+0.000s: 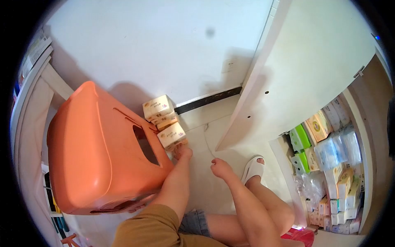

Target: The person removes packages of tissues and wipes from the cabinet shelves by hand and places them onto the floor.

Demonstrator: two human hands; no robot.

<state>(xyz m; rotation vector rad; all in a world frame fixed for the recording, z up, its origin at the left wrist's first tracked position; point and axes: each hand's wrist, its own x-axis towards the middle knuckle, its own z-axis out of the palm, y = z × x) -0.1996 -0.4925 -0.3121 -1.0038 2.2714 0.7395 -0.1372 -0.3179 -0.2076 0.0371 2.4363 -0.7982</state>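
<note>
My left hand (182, 152) is closed on the near end of a white and yellow tissue pack (172, 136), its fingertips partly hidden by the pack. Behind it, another tissue pack (158, 107) tops a small stack against the wall. My right hand (221, 168) is curled into a fist above the floor, to the right of the left hand. A thin pale line (209, 144) runs from the floor tiles up to this fist; I cannot tell whether it is a strand or a mark on the tile.
A large orange plastic bin (90, 148) with an opening stands left of the packs. On the right, a white cabinet door (300, 70) hangs open beside shelves holding tissue packs (317, 125), green packs (300, 138) and clear plastic bags (310, 187). My foot wears a white slipper (254, 168).
</note>
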